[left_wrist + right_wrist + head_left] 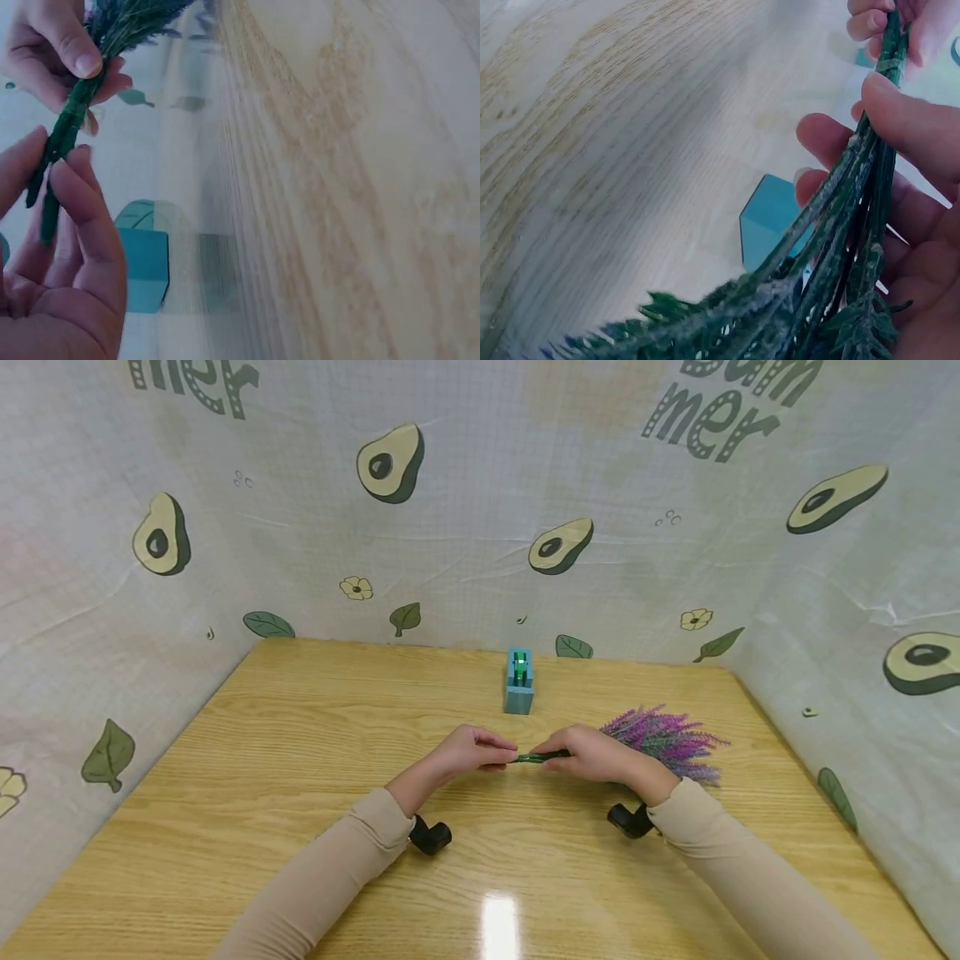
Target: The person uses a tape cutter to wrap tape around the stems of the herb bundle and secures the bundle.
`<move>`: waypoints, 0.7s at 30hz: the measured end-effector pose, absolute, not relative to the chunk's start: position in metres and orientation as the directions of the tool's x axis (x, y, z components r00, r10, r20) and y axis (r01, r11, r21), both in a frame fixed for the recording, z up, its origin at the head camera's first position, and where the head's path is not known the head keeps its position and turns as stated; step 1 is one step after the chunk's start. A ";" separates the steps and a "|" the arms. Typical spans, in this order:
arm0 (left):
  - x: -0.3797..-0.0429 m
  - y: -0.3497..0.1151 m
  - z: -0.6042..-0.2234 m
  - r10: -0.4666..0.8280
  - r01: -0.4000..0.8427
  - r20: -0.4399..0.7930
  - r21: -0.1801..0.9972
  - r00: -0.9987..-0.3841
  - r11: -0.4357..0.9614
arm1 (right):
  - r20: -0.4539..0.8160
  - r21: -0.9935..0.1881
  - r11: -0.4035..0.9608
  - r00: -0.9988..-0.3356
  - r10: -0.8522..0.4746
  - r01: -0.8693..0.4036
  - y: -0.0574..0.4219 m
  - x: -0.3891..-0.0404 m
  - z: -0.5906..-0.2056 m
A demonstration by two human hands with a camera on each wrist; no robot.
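A bunch of purple lavender-like flowers (663, 739) lies across the right side in the head view, its green stems (855, 161) pointing left. My right hand (588, 753) grips the stems below the blossoms, thumb on one side and fingers on the other. With thumb and fingertips my left hand (472, 750) pinches the stems near their cut ends (49, 217). Between the two hands a shiny clear band (889, 66), seemingly tape, wraps the stems. The blossoms are partly hidden behind my right hand and wrist.
Behind my hands on the wooden table (337, 693) stands a small blue tape dispenser (519, 700) with a green centre. Cloth printed with avocados (390, 464) hangs around the back and sides. A black wrist camera (431, 837) sits under each forearm.
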State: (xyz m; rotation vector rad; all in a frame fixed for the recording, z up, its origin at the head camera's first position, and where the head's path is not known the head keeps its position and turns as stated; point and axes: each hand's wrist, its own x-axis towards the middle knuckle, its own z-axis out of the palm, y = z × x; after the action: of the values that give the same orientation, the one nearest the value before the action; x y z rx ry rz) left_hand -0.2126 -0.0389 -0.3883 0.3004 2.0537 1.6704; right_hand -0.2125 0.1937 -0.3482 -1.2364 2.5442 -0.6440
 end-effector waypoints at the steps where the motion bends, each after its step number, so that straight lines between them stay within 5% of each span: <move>1: -0.212 -0.039 -0.389 0.453 -0.143 -0.234 0.963 -0.860 0.227 | -0.018 -0.482 0.544 -0.614 -0.789 -0.687 0.193 -0.213 -0.349; 10: -0.216 -0.038 -0.390 0.440 -0.286 -0.307 0.951 -0.844 0.117 | -0.146 -0.569 0.638 -0.700 -0.699 -0.519 0.185 -0.217 -0.348; 16: -0.216 -0.033 -0.392 0.451 -0.305 -0.318 0.947 -0.834 0.104 | -0.392 -0.717 0.650 -0.626 -0.674 -0.250 0.184 -0.228 -0.340; 21: -0.214 -0.031 -0.392 0.427 -0.315 -0.324 0.944 -0.844 0.093 | -0.421 -0.716 0.659 -0.612 -0.670 -0.229 0.182 -0.230 -0.340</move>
State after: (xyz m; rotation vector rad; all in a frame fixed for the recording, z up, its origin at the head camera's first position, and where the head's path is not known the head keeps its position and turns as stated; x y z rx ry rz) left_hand -0.2137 -0.0312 -0.3921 0.1095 1.8419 1.8062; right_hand -0.2301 0.1818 -0.3399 -0.6922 2.1776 -0.8147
